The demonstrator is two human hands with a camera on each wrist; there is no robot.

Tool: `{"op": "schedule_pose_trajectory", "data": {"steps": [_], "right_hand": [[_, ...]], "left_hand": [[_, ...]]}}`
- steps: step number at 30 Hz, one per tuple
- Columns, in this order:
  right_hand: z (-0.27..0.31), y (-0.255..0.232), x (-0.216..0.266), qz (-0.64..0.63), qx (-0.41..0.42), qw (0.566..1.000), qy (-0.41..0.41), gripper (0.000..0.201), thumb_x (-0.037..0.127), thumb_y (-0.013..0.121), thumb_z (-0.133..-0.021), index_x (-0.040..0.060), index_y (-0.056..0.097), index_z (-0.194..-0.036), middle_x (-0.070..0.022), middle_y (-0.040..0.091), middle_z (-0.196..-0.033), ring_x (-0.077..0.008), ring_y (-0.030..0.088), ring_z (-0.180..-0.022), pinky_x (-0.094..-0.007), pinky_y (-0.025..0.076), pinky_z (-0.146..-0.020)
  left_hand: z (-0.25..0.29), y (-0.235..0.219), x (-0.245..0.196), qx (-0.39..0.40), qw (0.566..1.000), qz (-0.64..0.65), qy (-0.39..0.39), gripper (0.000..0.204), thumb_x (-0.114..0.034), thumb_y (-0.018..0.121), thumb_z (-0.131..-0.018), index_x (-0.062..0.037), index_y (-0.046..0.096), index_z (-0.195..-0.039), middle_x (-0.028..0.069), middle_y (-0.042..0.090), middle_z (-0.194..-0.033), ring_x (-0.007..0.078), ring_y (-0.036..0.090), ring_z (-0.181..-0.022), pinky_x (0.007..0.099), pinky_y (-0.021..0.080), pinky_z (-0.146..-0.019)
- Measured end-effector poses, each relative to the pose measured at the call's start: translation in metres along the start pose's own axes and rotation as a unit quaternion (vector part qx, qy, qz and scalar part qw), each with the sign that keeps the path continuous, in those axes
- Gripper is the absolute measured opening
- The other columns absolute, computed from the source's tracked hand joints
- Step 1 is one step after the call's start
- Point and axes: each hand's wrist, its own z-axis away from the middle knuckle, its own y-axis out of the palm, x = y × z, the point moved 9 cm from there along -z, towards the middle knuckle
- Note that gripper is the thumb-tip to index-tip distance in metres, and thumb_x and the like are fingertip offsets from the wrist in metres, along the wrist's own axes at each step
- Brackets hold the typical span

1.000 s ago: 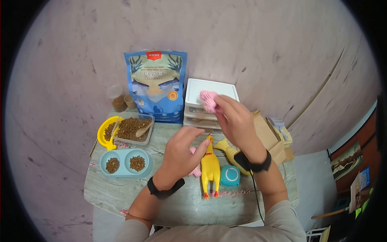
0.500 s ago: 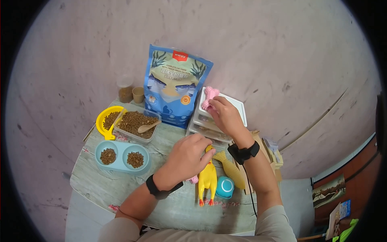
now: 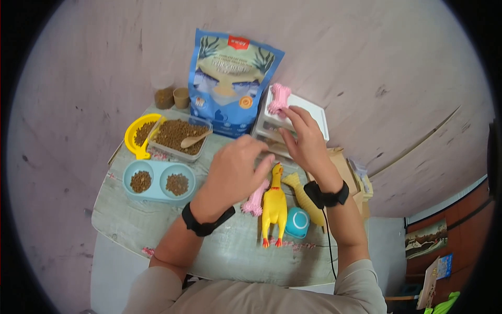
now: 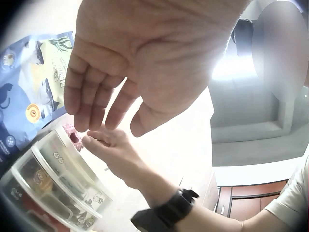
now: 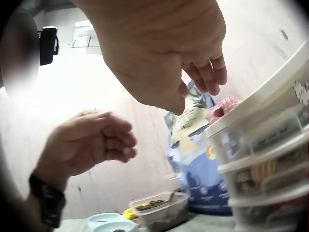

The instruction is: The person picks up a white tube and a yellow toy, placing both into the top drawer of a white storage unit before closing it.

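A pink bone-shaped toy (image 3: 280,98) lies on the white lid of the drawer box (image 3: 308,112). Just at its lower end is my right hand (image 3: 307,142), fingers loosely bent and apart from the toy in the right wrist view (image 5: 223,107). My left hand (image 3: 232,170) hovers above the table with relaxed fingers and nothing in them; its palm (image 4: 154,58) shows bare in the left wrist view. Below the hands lie a yellow rubber chicken (image 3: 275,206), a second pink toy (image 3: 255,199), a yellow fish toy (image 3: 304,199) and a teal cup (image 3: 297,222).
A blue food bag (image 3: 230,83) stands left of the drawer box. At the left are a clear tub of kibble (image 3: 180,137) with a wooden spoon (image 3: 196,138), a yellow bowl (image 3: 132,136) and a blue double bowl (image 3: 159,194). Brown paper (image 3: 342,170) lies right.
The upper pink toy was held in my right hand and now lies on the lid, released, with the right fingers just off it. My left hand has stayed raised over the table. The head view has shifted.
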Motion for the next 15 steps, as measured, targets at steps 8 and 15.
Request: {"op": "schedule_pose_trajectory", "data": {"steps": [8, 15], "right_hand": [[0.107, 0.118, 0.001, -0.074, 0.47, 0.873, 0.105, 0.044, 0.038, 0.071, -0.077, -0.0003, 0.062, -0.097, -0.0217, 0.063, -0.091, -0.0387, 0.062, -0.089, -0.0431, 0.049, -0.079], [0.116, 0.139, -0.007, -0.021, 0.474, 0.871, 0.128, 0.06, 0.049, 0.078, -0.066, -0.0028, 0.061, -0.093, -0.0218, 0.064, -0.091, -0.0364, 0.063, -0.09, -0.0434, 0.049, -0.081]], "left_hand": [[-0.003, -0.001, 0.019, -0.008, 0.998, -0.023, -0.051, 0.018, -0.015, 0.066, -0.081, 0.0003, 0.066, -0.09, 0.0127, 0.064, -0.083, 0.0255, 0.062, -0.072, 0.0329, 0.048, -0.062], [-0.001, 0.005, 0.021, 0.024, 0.998, -0.026, -0.059, 0.021, -0.018, 0.066, -0.082, 0.0004, 0.066, -0.092, 0.0134, 0.064, -0.082, 0.0254, 0.062, -0.067, 0.0332, 0.048, -0.059]]}}
